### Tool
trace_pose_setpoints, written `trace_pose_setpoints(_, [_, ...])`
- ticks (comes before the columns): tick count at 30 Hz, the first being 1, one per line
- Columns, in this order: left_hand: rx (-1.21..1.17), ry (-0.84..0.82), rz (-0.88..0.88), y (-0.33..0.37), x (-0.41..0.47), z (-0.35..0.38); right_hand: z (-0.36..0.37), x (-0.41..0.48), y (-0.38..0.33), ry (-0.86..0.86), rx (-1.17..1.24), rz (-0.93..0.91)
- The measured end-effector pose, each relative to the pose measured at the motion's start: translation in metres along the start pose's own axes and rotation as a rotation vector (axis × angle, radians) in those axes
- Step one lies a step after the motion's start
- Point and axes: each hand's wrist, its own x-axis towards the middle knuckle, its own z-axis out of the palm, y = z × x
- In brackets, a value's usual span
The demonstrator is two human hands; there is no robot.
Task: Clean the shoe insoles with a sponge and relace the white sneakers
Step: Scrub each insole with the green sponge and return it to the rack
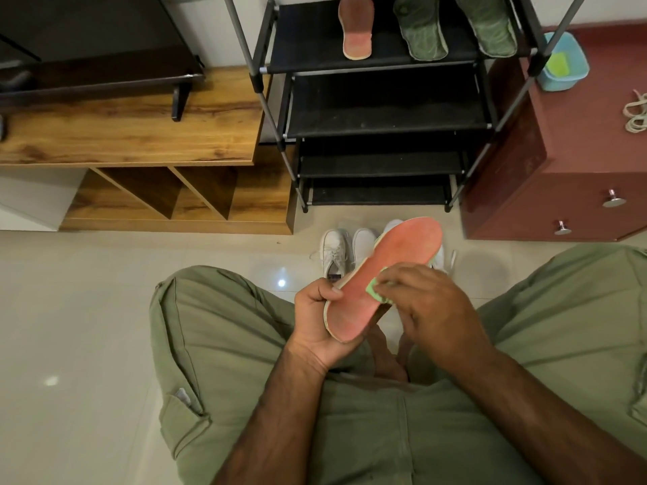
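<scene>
both hands are on one orange insole (395,264) above my lap: my left hand (320,313) curls round its heel end, thumb on the rim, and my right hand (430,302) pinches a green sponge (373,292) against its middle. it looks light, thin and bendy, so i judge it needs backing from beneath where i rub, or it will fold. beyond its toe the white sneakers (334,252) stand on the tile floor (105,309) before the shoe rack (385,68), whose top shelf holds a second orange insole (357,29) and two green insoles (420,29); open floor lies left, the red cabinet (525,190) crowds the right.
</scene>
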Motion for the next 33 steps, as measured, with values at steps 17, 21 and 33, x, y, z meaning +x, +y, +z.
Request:
trace_pose_setpoints(17, [-0.197,0.103,-0.015,0.005,-0.009,0.012,-0.005,0.005,0.003,0.097,-0.084,-0.034])
trace_pose_setpoints(21, [-0.224,0.081,-0.041,0.006,-0.01,0.009,0.001,-0.005,-0.013,0.039,-0.055,-0.232])
trace_pose_setpoints(33, [-0.169,0.106,-0.011,0.008,-0.01,0.01,-0.001,0.005,0.001,0.103,-0.032,-0.06])
